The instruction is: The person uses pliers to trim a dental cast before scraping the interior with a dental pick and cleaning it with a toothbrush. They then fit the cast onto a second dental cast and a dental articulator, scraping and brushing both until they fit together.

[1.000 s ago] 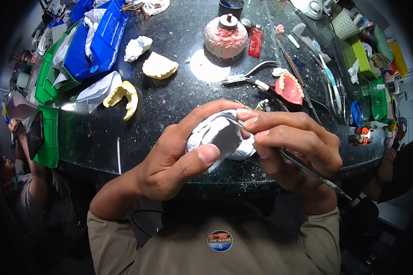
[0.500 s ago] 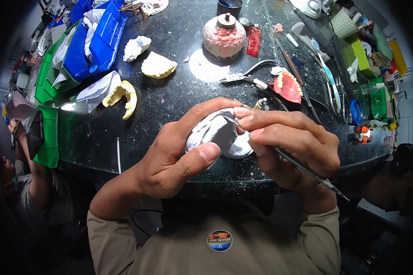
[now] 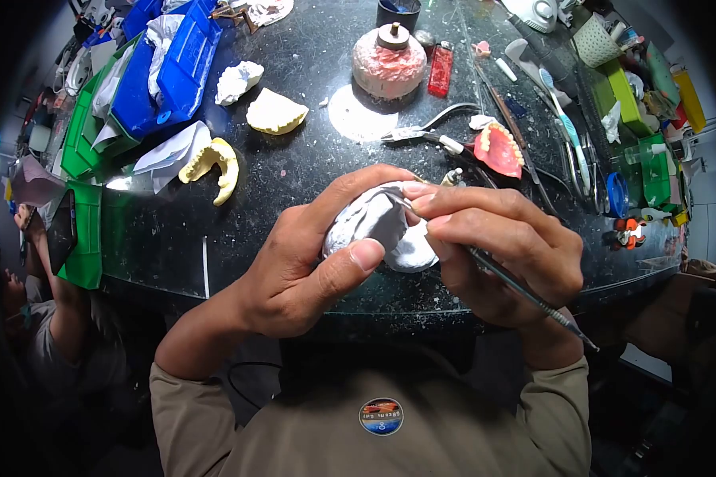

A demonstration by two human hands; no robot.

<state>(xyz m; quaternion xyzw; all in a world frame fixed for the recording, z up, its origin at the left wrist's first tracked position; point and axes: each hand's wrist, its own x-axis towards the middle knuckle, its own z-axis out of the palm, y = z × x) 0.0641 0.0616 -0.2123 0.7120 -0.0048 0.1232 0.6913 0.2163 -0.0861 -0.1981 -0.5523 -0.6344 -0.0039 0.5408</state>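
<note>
**Both hands on white plaster cast, tool at its top edge**

Left hand point(image 3: 306, 266): wrapped around a lumpy white plaster dental cast point(image 3: 378, 230); thumb pressed on the near face, fingers curled over the far side. Firm clamp, cast held up just above the near edge of the black speckled round worktop point(image 3: 294, 171).

Right hand point(image 3: 501, 254): fingers pinched together on a thin grey metal hand instrument point(image 3: 517, 288), pen-style. Working tip meets the cast's upper right edge; exact contact point hidden by the fingertips. The handle runs down-right, past the wrist.

Nearby on the worktop:
- pink denture with a row of white teeth point(image 3: 500, 149), just beyond the right hand
- steel pliers point(image 3: 426, 127) beside it, next to a white powder patch
- round pink-and-white plaster flask with a metal knob point(image 3: 390, 63), with a red lighter point(image 3: 441, 70) at its side
- yellow horseshoe-shaped stone jaw model point(image 3: 213, 167) and yellow stone wedge point(image 3: 274, 113), well left of the hands
- crumpled white plaster lump point(image 3: 239, 81)
- blue plastic bins point(image 3: 167, 71) and green plastic bins point(image 3: 83, 135) on the left rim

Another person's arm point(image 3: 52, 278) shows at the far left, apart from the work.
</note>
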